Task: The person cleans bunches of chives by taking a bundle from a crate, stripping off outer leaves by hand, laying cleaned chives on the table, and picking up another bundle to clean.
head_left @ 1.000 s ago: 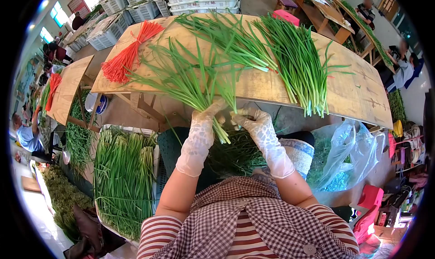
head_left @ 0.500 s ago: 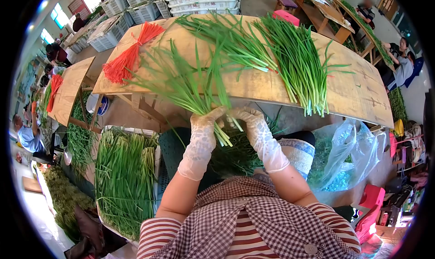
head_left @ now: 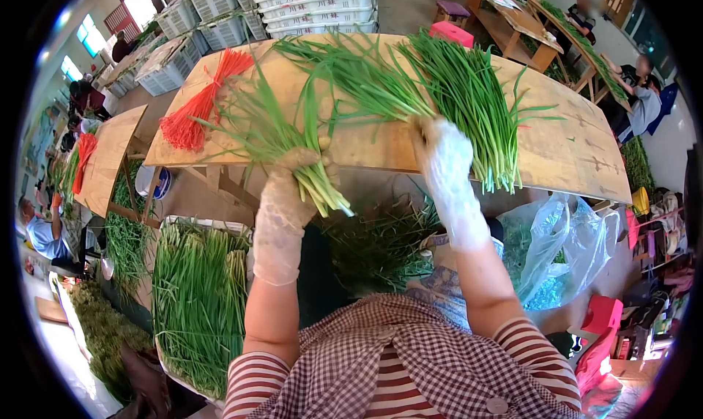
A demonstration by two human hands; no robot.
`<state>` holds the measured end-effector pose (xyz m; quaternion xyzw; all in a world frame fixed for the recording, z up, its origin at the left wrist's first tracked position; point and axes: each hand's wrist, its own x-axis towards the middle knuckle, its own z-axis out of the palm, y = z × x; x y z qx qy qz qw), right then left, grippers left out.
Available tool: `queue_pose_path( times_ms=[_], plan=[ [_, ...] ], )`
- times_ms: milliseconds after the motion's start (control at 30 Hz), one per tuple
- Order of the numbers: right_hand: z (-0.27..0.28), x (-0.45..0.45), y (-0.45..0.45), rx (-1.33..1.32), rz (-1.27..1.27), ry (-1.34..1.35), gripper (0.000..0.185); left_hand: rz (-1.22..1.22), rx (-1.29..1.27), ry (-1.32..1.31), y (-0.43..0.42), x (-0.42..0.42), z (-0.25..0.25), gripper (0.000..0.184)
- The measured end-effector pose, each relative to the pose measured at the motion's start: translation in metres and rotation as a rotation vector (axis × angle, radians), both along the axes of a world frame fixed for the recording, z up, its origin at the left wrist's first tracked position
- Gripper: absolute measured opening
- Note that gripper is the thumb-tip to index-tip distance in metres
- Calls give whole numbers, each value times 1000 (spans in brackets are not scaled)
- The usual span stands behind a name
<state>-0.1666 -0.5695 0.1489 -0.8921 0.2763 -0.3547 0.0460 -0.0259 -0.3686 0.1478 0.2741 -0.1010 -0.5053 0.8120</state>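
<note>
My gloved left hand [head_left: 296, 171] is closed around a bunch of garlic chives [head_left: 322, 188], held just off the table's near edge with the cut stem ends pointing down toward me. My gloved right hand [head_left: 444, 146] has its fingers closed at the stem end of a second bunch of garlic chives [head_left: 388, 89] lying on the table; its fingertips are partly hidden. To the right of that hand lies a larger pile of garlic chives [head_left: 469, 104], stems toward me. A bundle of red ties [head_left: 205, 108] lies on the table's left part.
The wooden table [head_left: 571, 148] spans in front of me. A crate of chives [head_left: 198, 294] stands at lower left, a clear plastic bag [head_left: 556, 250] at lower right. Loose leaves [head_left: 373, 236] lie below. Stacked white crates [head_left: 315, 5] stand behind; other people sit at side tables.
My hands have moved apart. The left moved left and up with its bunch; the right left that bunch's stems and reached forward to the bunch on the table.
</note>
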Motion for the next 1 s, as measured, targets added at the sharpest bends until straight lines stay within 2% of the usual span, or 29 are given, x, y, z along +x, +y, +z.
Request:
queue_pose_path(
  times_ms=[67, 100, 167, 267, 333, 367, 400, 433, 500, 600, 700, 833, 933, 1000],
  plan=[
    [-10, 42, -40, -225, -187, 252, 13, 166, 152, 46, -9, -26, 15, 28],
    [-18, 57, -55, -403, -201, 346, 7, 252, 230, 74, -13, -37, 21, 29],
    [-18, 72, -62, -515, -194, 406, 7, 261, 218, 56, -10, -35, 15, 22],
    [-7, 60, -43, -234, 25, 59, 11, 259, 127, -15, -5, -19, -7, 16],
    [-3, 36, -10, 63, 193, -122, 20, 342, 290, -59, -9, -19, -19, 17],
    [-11, 23, -2, 303, 266, 14, 23, 382, 375, -80, -11, -21, -24, 17],
    [-4, 8, 25, 1014, 442, -130, 26, 337, 375, -80, -14, -26, -21, 19],
    [1, -4, 41, 1352, 467, -61, 28, 313, 383, -86, -16, -30, -20, 18],
    [-27, -16, 64, 1615, 524, -139, 25, 264, 400, -96, -20, -38, -22, 16],
    [-46, -24, 74, 1573, 545, -177, 22, 251, 476, -108, -22, -45, -26, 18],
    [-58, -13, 73, 1352, 344, -300, 22, 297, 559, -270, -27, -46, -35, 14],
    [-68, -13, 73, 1027, 329, -323, 24, 376, 604, -281, -28, -52, -27, 15],
    [-51, -39, 77, 1095, 240, -123, 28, 480, 554, -251, -30, -38, -30, 16],
    [-64, -48, 68, 874, 275, 484, 30, 478, 531, -266, -26, -27, -33, 18]
  ],
)
